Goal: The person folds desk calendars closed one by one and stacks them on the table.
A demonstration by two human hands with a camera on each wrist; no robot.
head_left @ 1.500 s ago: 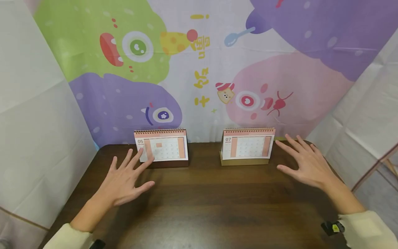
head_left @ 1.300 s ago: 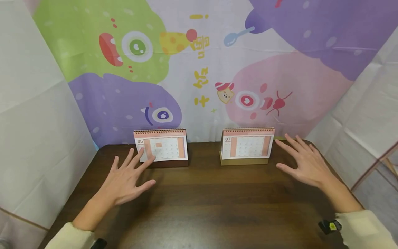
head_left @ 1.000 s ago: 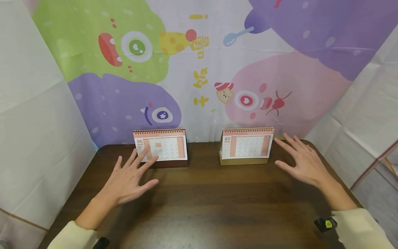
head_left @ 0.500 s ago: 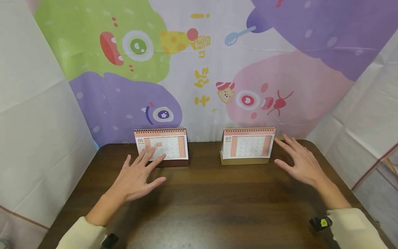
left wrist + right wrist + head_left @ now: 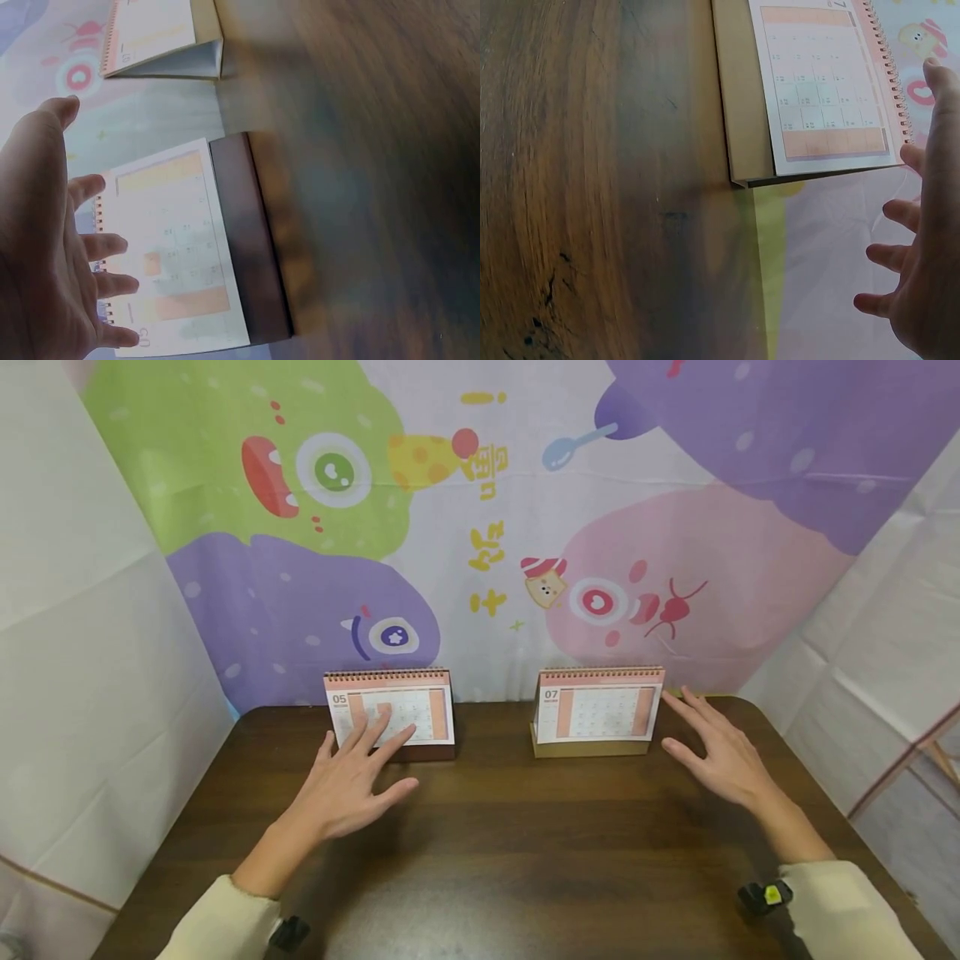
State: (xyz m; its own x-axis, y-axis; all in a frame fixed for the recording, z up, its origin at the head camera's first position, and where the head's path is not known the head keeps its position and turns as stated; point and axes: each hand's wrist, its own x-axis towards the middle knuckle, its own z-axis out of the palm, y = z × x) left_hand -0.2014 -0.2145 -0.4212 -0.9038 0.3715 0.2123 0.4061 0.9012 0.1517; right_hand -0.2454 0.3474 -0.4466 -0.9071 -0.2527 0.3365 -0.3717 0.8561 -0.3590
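Note:
Two spiral-bound desk calendars stand side by side at the back of the table. The left calendar (image 5: 438, 714), on a dark brown base, shows page 05; the right calendar (image 5: 600, 710), on a tan base, shows page 07. My left hand (image 5: 345, 785) is spread with straight fingers in front of the left calendar, overlapping its lower left part in the head view. My right hand (image 5: 720, 756) reaches toward the right side of the right calendar, fingers extended and fingertips beside its edge. Neither hand holds anything. The left wrist view shows spread fingers (image 5: 112, 285) over the 05 page.
The dark wooden table (image 5: 510, 860) stretches in front of the calendars. Behind it hangs a backdrop (image 5: 480, 652) with cartoon monsters, close to the calendars' backs. White cloth walls (image 5: 97, 652) flank both sides.
My left hand has moved right and slightly forward, covering more of the left calendar. My right hand has shifted a little left, its fingers closer together. Both calendars stay in place.

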